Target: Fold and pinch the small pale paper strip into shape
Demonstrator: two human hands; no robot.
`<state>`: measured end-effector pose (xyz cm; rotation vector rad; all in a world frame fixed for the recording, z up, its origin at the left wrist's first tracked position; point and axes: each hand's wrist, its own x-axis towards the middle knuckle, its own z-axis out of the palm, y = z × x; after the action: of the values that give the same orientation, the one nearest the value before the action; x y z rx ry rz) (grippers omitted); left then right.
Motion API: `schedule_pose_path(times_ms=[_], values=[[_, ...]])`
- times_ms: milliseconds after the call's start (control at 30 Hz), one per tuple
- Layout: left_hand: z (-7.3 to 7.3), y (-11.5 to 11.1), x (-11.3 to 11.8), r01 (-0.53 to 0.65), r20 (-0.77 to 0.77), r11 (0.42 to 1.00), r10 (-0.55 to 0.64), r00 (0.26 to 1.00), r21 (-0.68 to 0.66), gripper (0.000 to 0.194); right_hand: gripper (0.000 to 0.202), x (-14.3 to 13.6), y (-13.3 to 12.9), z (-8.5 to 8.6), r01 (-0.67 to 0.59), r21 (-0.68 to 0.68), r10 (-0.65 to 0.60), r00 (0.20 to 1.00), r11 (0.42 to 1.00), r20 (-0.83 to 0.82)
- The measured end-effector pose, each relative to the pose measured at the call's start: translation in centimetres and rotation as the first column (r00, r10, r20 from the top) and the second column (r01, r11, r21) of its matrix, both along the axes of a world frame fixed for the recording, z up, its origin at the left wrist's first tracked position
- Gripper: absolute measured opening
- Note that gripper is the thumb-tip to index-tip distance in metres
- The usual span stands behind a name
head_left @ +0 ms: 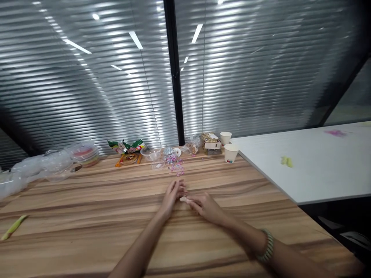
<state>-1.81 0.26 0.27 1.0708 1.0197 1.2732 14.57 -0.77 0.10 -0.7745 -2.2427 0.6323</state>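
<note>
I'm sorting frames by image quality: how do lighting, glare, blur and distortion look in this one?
Head view: ceiling lights glare as streaks on the blinds; straight lines bow, and the corners darken; the wooden table is evenly lit with soft shadows; the left hand and right hand are slightly soft, and the small pale piece between them is too blurred to identify.

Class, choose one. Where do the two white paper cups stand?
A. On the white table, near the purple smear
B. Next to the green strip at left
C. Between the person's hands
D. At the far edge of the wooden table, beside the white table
D: the two white paper cups stand at the far edge of the striped wooden table, close to the corner of the white table.
</note>
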Motion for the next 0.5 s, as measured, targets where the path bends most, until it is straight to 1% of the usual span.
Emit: schedule_pose_path(times_ms=[33, 100, 167, 233, 300, 367, 433, 500], values=[[-0.1, -0.1, 0.1, 0.035, -0.05, 0.998, -0.032, 0.998, 0.046, 0.045, 0.03, 0.1, 0.2, 0.0, 0.026, -0.033, -0.026, 0.999, 0.999, -0.026], [-0.4, -0.3, 0.4, 0.102, -0.195, 0.986, -0.075, 0.978, 0.133, 0.04, 0.03, 0.4, 0.7, -0.1, 0.062, -0.098, -0.07, 0.994, 0.993, -0.082], [-0.7, -0.4, 0.6, 0.118, -0.299, 0.974, -0.055, 0.953, 0.196, 0.031, 0.029, 0.6, 1.2, -0.2, 0.077, -0.145, -0.094, 0.989, 0.986, -0.115], [-0.9, -0.4, 0.8, 0.07, -0.319, 0.978, -0.004, 0.948, 0.196, 0.026, 0.028, 0.6, 1.5, -0.1, 0.109, -0.144, -0.128, 0.984, 0.983, -0.127], [-0.9, -0.3, 0.7, -0.019, -0.273, 0.992, 0.054, 0.96, 0.128, 0.027, 0.026, 0.6, 1.3, 0.9, 0.197, -0.068, -0.206, 0.964, 0.978, -0.168], [-0.8, -0.1, 0.6, -0.12, -0.181, 0.991, 0.128, 0.975, 0.054, 0.03, 0.025, 0.7, 0.1, 3.1, 0.288, 0.062, -0.263, 0.929, 0.956, -0.262], [-0.8, 0.2, 0.3, -0.199, -0.087, 0.98, 0.2, 0.976, 0.022, 0.034, 0.024, 1.2, -2.2, 6.3, 0.243, 0.164, -0.171, 0.917, 0.956, -0.36], [-0.8, 0.5, 0.1, -0.24, -0.049, 0.971, 0.241, 0.969, 0.008, 0.035, 0.025, 2.3, -5.5, 9.6, 0.143, 0.228, -0.043, 0.919, 0.963, -0.392]])
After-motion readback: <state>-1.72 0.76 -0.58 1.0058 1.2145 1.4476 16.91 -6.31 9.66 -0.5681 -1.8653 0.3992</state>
